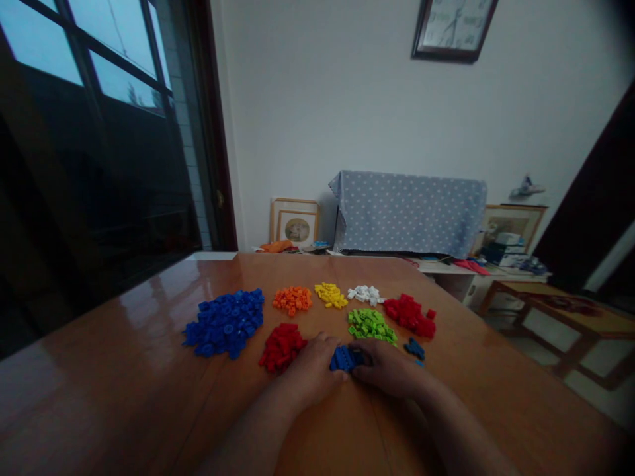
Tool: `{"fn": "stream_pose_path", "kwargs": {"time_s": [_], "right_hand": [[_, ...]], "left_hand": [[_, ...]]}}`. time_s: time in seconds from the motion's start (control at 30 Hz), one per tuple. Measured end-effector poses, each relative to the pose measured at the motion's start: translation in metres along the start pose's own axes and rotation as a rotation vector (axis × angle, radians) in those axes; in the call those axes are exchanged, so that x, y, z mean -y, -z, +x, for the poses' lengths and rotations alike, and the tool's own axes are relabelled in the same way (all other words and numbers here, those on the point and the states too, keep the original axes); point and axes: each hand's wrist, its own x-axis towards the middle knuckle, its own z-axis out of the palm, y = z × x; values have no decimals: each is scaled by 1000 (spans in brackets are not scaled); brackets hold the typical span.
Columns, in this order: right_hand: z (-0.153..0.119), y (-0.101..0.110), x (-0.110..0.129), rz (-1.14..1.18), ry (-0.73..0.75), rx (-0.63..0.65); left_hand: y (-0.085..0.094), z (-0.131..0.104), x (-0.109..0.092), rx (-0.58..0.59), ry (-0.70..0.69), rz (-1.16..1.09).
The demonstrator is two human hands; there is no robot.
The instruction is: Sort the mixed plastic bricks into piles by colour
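Observation:
Low over the table's near middle, a small group of blue toy building bricks [343, 359] sits between my two hands. My left hand [317, 367] is closed at its left side, thumb below and fingers above. From the right, my right hand [389, 367] curls its fingers and thumb round the darker right end of the bricks; its fingertips are partly in shadow. Whether the bricks are joined together I cannot tell. Left of my left hand lies a pile of red bricks [282, 346]. Just beyond my right hand are lime green pieces [371, 326] and a few dark blue pieces [415, 348].
A large blue pile [225, 324] covers the table's left part. Along the back lie orange pieces [292, 299], yellow pieces [331, 295], white pieces [366, 294] and more red bricks [409, 316]. Behind the wooden table [124, 370] stands a cabinet with a cloth-covered object [409, 211].

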Motion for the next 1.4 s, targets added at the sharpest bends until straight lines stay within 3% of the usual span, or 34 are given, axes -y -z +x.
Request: {"fn": "stream_pose_path", "kwargs": {"time_s": [0.63, 0.97, 1.4], "right_hand": [[3, -7, -2, 42, 61, -17], [-2, -1, -8, 10, -72, -23], [2, -3, -14, 27, -63, -55]], "left_hand": [[-1, -1, -5, 14, 15, 50], [4, -1, -10, 20, 11, 89], [-4, 0, -10, -3, 27, 132]]}}
